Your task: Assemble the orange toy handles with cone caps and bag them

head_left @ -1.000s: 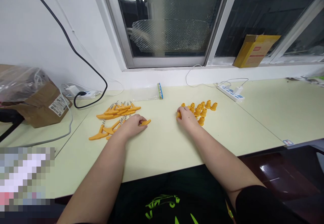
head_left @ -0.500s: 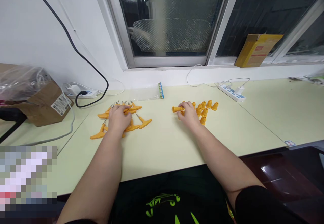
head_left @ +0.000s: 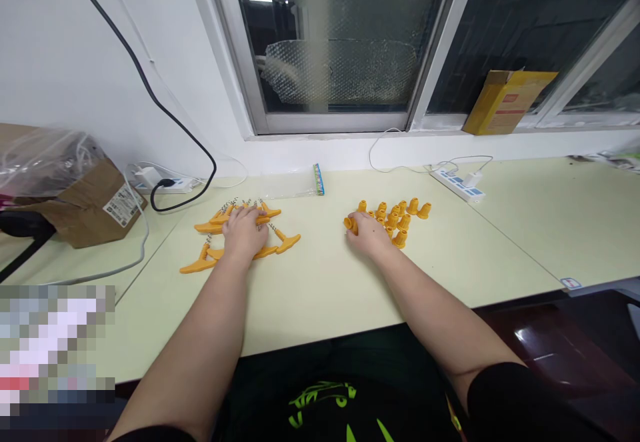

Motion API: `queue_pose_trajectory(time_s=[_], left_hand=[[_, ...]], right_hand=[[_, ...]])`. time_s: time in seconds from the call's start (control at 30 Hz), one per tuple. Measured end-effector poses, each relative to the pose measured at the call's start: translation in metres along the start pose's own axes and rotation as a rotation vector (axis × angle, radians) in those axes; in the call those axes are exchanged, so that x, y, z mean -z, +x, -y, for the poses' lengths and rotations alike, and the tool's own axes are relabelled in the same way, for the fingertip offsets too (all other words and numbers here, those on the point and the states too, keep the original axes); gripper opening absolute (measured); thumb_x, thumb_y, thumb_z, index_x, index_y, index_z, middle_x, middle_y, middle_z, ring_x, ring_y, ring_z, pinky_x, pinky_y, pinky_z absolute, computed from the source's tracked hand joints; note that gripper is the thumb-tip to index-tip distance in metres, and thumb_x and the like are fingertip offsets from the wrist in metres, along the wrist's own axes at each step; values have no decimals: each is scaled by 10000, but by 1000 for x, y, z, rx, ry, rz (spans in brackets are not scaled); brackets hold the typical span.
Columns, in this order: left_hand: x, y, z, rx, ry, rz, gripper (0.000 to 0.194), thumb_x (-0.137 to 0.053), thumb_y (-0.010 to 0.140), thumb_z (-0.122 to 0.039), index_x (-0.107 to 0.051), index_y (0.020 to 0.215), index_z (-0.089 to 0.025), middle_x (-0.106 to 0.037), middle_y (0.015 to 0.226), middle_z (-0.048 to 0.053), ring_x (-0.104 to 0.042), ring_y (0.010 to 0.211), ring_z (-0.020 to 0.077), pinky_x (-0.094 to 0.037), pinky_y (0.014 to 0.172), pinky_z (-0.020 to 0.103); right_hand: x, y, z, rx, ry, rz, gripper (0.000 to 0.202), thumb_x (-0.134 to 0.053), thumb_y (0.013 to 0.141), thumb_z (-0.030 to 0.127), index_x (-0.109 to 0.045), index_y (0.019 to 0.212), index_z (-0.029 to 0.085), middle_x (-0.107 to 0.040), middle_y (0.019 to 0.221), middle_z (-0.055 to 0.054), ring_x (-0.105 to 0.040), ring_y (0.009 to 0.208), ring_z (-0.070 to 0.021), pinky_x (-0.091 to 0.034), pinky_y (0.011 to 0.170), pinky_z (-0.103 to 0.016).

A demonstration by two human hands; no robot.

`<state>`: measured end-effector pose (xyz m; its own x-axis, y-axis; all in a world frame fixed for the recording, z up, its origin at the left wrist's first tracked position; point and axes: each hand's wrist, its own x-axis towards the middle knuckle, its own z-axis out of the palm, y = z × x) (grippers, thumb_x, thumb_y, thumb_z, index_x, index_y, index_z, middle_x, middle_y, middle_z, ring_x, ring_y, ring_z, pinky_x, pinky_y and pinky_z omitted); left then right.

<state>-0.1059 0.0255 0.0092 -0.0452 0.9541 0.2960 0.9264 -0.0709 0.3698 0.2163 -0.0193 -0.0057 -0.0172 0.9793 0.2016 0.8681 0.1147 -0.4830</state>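
Several orange T-handled corkscrews [head_left: 287, 243] with metal spirals lie in a loose group on the left of the table. My left hand [head_left: 244, 234] is over the middle of the group, its fingers curled down around one corkscrew's handle [head_left: 261, 220]; its fingertips are partly hidden. Toward the right is a cluster of ribbed orange-yellow plastic caps [head_left: 404, 222], most of them standing upright. At the cluster's left edge, my right hand [head_left: 371, 234] is closed around a cap [head_left: 349, 224] lying on its side. The hand covers some of the caps behind it.
A clear plastic bag [head_left: 293, 183] with a colored header lies near the wall. Power strips [head_left: 457, 184] and cables run along the back. A cardboard box [head_left: 103, 205] stands at far left, and a yellow carton [head_left: 510, 102] leans at the window.
My left hand has shifted slightly right over the corkscrews. The cap at my right fingertips, which pointed left, has turned and moved a little right and down, closer under the hand.
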Motion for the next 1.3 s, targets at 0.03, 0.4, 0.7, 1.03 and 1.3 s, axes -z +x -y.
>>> queue_pose_trajectory(time_s=[0.03,0.4,0.7,1.03,1.3], left_hand=[[0,0,-1,0,3,12,361,-584,837,-268,-691,1181,-245,-563,1505,89,-330,1485,392,-288,1147,658],[-1,-3,-5,-2,-7,-14,307,-597,845,-293,-706,1131,-265,-585,1465,89,-362,1462,387,-307,1136,646],[1,-4,-4,-8,-20,-46,277,-568,871,-292,-705,1110,-275,-610,1382,102,-413,1416,380,-341,1111,618],[-1,4,-7,47,51,30,511,-575,853,-258,-608,1362,-255,-525,1529,127,-346,1473,400,-283,1148,659],[-7,12,-9,105,137,110,504,-537,879,-249,-619,1374,-289,-463,1595,73,-298,1507,382,-90,1206,762]], right_hand=[[0,0,2,-4,-19,9,353,-604,881,208,-639,1232,217,-668,1306,-144,-648,1124,-331,-509,902,-454],[0,2,5,83,-19,-80,239,-672,879,261,-699,1117,262,-734,1165,-88,-676,1009,-294,-517,811,-413],[32,3,3,319,323,-437,390,-524,998,416,-620,1327,228,-653,1257,-138,-603,1195,-284,-483,1036,-456],[67,58,7,190,7,49,192,-697,816,164,-745,998,205,-681,1010,-65,-620,791,-165,-480,750,-294],[62,78,2,222,-394,381,292,-738,767,117,-763,1037,226,-663,1162,-115,-641,838,-208,-449,696,-288]])
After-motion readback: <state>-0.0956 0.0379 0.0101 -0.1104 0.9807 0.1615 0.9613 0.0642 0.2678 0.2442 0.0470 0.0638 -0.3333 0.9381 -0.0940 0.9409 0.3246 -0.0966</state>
